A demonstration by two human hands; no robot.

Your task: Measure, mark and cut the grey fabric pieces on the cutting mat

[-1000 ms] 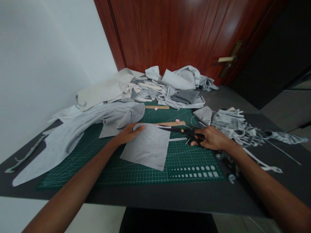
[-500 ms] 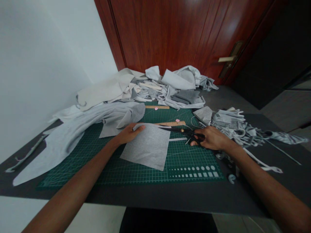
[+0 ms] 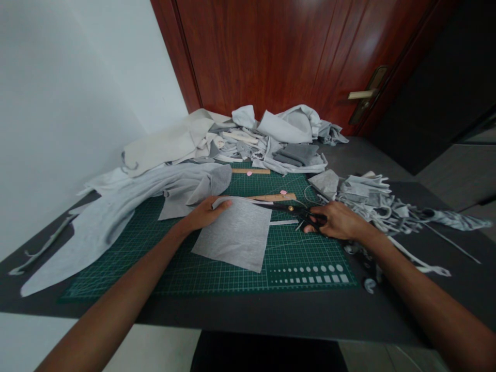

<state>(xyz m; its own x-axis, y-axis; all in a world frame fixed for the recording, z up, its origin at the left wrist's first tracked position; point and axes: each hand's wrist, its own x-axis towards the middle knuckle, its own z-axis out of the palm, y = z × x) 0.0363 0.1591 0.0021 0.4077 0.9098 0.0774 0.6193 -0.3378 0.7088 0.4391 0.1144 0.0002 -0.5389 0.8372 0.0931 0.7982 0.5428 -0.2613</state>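
A square piece of grey fabric (image 3: 236, 235) lies on a green cutting mat (image 3: 217, 279). My left hand (image 3: 203, 213) pinches the fabric's far left corner, lifting its edge a little. My right hand (image 3: 338, 219) is closed round the handles of black scissors (image 3: 294, 210), whose blades point left along the fabric's far edge. A thin cut strip (image 3: 283, 222) lies on the mat just below the blades.
A wooden ruler (image 3: 271, 197) lies behind the scissors and a second ruler (image 3: 251, 171) farther back. Large grey cloth (image 3: 116, 212) covers the mat's left side. Fabric heaps sit at the back (image 3: 267, 137) and scraps at the right (image 3: 380, 204). A wooden door (image 3: 294, 51) stands behind.
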